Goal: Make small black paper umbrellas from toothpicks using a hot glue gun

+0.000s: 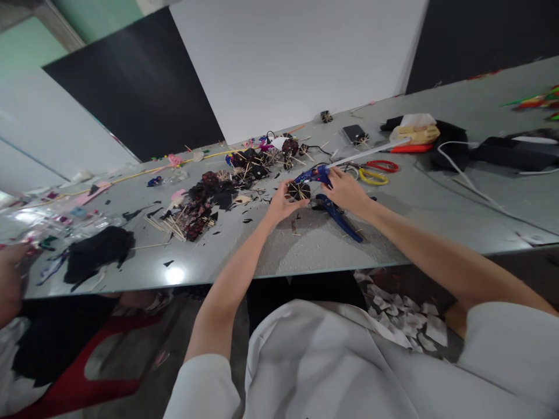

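Note:
My left hand point(286, 202) is closed around the side of a small black round piece point(299, 191) with thin wooden sticks fanned across its top. In my right hand point(345, 189) is a blue glue gun point(315, 174), its front end over the black piece. A long white glue stick point(367, 153) sticks out of the gun's back, up and to the right. Just below my right hand, blue-handled pliers point(339, 220) lie on the table. Whether the gun's tip touches the black piece, I cannot tell.
Left of my hands lie wooden sticks point(168, 226), black scraps point(225, 195) and several stick-covered black pieces point(253, 163). Scissors point(374, 176) and a phone point(353, 134) lie beyond my right hand. A white cable point(467, 180) crosses the right side. Another person's arm point(11, 279) is at far left.

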Tool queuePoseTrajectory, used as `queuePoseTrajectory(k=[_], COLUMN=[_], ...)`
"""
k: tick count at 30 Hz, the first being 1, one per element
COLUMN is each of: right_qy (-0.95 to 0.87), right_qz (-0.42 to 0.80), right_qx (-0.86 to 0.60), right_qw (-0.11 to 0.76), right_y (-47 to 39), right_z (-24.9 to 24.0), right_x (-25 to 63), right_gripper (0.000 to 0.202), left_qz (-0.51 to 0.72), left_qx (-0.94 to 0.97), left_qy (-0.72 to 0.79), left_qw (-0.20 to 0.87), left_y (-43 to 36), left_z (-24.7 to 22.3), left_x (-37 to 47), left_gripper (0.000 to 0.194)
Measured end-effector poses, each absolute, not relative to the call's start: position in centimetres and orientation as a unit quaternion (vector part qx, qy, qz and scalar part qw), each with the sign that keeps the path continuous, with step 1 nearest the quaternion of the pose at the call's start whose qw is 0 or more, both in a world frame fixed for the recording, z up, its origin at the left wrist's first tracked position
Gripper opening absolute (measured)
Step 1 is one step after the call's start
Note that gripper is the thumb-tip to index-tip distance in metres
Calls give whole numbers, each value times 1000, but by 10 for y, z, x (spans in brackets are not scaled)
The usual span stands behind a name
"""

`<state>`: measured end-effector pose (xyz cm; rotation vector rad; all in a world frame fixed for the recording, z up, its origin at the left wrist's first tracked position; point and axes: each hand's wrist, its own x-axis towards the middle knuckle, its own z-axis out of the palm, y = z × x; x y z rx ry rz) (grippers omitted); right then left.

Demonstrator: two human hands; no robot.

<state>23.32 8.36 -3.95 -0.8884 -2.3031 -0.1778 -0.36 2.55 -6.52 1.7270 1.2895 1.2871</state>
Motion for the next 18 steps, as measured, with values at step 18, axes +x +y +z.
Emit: queuePoseTrajectory(k=[18], right_qy=[-878], right_qz=[-67], right_qx=[-346], right_qw=[325], right_y=[85], right_z=[-40], right_x=[235], right_gripper=[38], left_qz=[474], left_qx=[666], left_qy=[497], left_qw=[291], left_y=[17], left_z=[-55], left_x=[-3], left_gripper=[87])
